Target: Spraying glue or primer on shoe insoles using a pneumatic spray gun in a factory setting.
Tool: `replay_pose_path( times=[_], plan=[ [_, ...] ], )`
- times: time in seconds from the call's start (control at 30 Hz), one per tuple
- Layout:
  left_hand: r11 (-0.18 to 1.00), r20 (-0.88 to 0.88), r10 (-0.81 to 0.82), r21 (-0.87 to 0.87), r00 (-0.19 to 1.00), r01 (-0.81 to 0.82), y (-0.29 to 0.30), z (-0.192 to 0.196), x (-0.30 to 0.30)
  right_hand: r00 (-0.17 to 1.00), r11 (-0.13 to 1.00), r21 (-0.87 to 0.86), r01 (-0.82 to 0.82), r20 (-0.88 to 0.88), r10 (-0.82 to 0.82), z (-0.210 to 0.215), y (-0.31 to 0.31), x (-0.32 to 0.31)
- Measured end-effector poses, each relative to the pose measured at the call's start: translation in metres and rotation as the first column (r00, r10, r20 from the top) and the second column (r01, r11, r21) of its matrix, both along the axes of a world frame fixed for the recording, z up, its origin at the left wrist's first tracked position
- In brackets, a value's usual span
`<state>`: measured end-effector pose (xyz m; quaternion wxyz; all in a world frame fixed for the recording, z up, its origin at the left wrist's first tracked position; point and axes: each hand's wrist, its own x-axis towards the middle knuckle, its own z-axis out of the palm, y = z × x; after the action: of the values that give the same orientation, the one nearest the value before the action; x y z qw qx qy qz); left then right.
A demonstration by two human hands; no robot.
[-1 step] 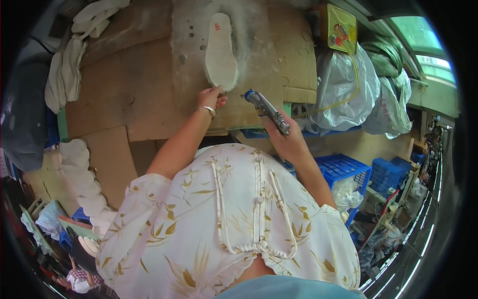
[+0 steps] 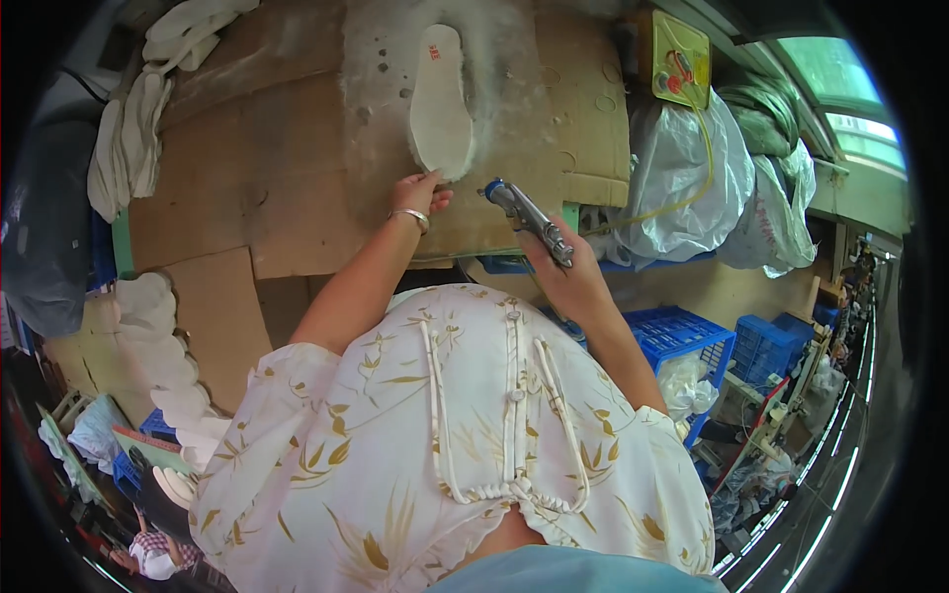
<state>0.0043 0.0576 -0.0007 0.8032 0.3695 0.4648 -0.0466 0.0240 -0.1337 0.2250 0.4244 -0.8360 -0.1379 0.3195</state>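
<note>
Cardboard-covered brown worktop [image 2: 297,212] fills the upper middle, its centre dusted with grey-white spray residue. Bulky clear plastic bags [image 2: 692,168] sit at the right end of it, under a yellow rectangular box [image 2: 680,59]. Blue plastic lattice crates [image 2: 682,331] stand lower right, below worktop level. Stacks of white foam shoe insoles [image 2: 129,138] lie along the worktop's left edge, more of them lower left [image 2: 158,346].

One flat white shoe insole [image 2: 440,104] lies lengthwise on the sprayed patch, toe end away from the person, heel end nearest. Left hand [image 2: 420,193] rests at that heel end, fingertips touching its edge, grip loose and fingers spread, not clamped; a silver bangle [image 2: 412,215] is on the wrist. Right hand [image 2: 568,277] has its grip closed round the handle of a metal spray gun [image 2: 529,219]. The gun's blue-tipped nozzle points up-left toward the insole's heel, near it but apart, just right of the left hand.
</note>
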Motion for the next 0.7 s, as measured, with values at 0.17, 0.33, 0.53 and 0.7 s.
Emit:
replay_pose_path(
  times=[0.17,0.33,0.53,0.7],
  plan=[
    [0.999,0.002,-0.003,-0.054,1.0,0.003,0.004,-0.006,-0.003,0.997,1.0,-0.025,-0.012,0.072,0.014,-0.007,0.011,-0.001],
    [0.998,-0.02,-0.01,-0.061,1.0,0.009,0.006,-0.004,-0.002,0.995,0.999,-0.033,0.017,0.097,-0.013,-0.011,0.027,0.004],
    [0.998,-0.011,-0.027,-0.06,1.0,0.026,0.006,-0.008,-0.003,0.994,0.999,0.003,0.033,0.101,-0.033,-0.013,0.043,0.022],
    [0.997,-0.015,-0.049,-0.056,0.999,0.048,0.005,-0.009,-0.003,0.983,0.997,0.011,0.08,0.167,-0.081,-0.009,0.06,0.037]
  ],
)
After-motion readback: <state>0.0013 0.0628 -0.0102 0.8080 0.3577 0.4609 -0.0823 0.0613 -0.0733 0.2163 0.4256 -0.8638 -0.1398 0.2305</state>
